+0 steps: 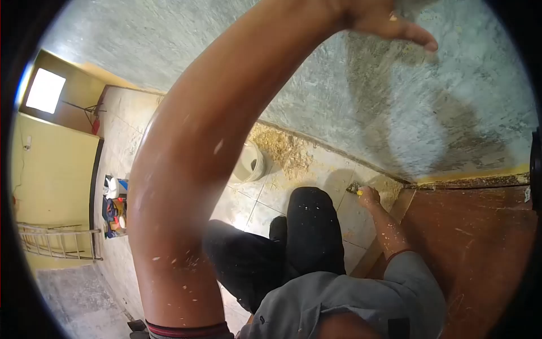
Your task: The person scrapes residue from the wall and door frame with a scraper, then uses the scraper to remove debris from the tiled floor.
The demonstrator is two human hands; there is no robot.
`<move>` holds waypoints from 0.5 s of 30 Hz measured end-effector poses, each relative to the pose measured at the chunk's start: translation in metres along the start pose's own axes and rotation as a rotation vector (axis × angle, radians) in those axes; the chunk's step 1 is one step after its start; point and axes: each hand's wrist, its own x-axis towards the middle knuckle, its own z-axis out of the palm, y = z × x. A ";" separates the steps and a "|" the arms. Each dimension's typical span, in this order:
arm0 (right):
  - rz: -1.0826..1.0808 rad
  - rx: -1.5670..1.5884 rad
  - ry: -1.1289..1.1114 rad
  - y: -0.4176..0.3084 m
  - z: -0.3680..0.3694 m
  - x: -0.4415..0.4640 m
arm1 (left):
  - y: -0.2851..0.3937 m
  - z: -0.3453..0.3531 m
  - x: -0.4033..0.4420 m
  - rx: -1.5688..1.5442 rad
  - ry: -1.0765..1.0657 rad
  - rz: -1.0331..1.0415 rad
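In the head view, the right hand (370, 198) is closed around a small yellow-handled tool (359, 192), low by the tiled floor (268, 203) near the grey wall (327, 104); the left hand (388, 24), one digit outstretched, is cropped, so its openness and hold cannot be told; a white bucket (261, 155) stands beside yellowish crumbs (293, 152)

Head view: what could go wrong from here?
1. The left arm crosses much of the picture, so it could hide the right hand and its yellow-handled tool if it shifts.
2. The white bucket stands near the knees in black trousers; a leg movement might knock it.
3. Loose tan crumbs lie on the floor tiles; a foot could slip on them.
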 end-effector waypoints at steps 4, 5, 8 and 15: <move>0.020 0.036 0.030 -0.011 0.060 -0.020 | -0.008 -0.117 -0.052 -0.596 -0.993 -0.239; 0.024 0.004 0.100 0.002 0.055 -0.005 | -0.016 -0.141 -0.078 -0.501 -1.014 -0.209; -0.033 0.029 0.112 0.032 0.053 0.003 | -0.029 -0.259 -0.206 -0.373 -1.297 -0.660; -0.050 -0.022 0.124 0.034 0.061 0.046 | 0.267 -0.764 -0.347 0.316 -1.979 -2.005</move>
